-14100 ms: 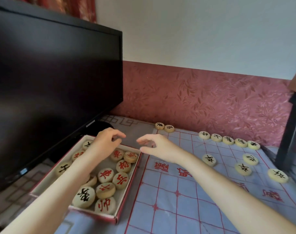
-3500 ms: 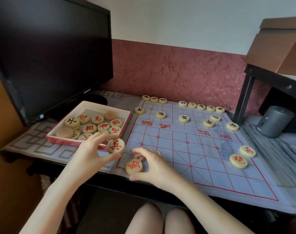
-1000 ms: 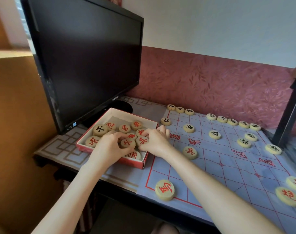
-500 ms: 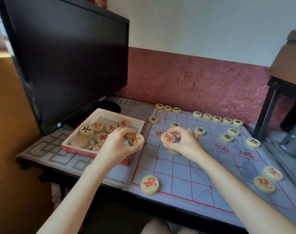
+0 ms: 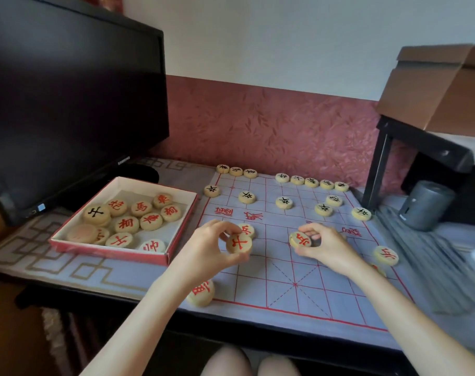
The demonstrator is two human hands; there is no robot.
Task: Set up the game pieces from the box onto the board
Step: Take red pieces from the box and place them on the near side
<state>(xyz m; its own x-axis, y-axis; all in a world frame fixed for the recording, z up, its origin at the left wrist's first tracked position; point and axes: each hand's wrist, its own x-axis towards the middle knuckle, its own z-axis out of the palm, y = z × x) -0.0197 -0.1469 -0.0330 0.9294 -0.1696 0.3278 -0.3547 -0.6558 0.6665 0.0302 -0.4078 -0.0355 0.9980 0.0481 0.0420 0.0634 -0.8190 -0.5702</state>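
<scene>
Left hand (image 5: pixel 208 246) pinches a round red-marked piece (image 5: pixel 239 243) betw. thumb & fingers, just above the board (image 5: pixel 293 272), left-centre. Right hand (image 5: pixel 324 246) grips a second red piece (image 5: pixel 301 240), tilted, mid-board. Another red piece (image 5: pixel 247 230) lies just behind the left fingers. Box (image 5: pixel 117 249) w/ more pieces sits beside the board's left edge. Black-marked pieces (image 5: pixel 284 202) line the far side; near rows mostly open. One red piece (image 5: pixel 202 293) sits at the near-left corner.

The left hand (image 5: pixel 206 251) is hiding part of a red-marked piece (image 5: pixel 247 230) behind it; the forearm is covering the corner piece (image 5: pixel 202 293); the far-row pieces (image 5: pixel 312 182) are showing characters too small to read.
</scene>
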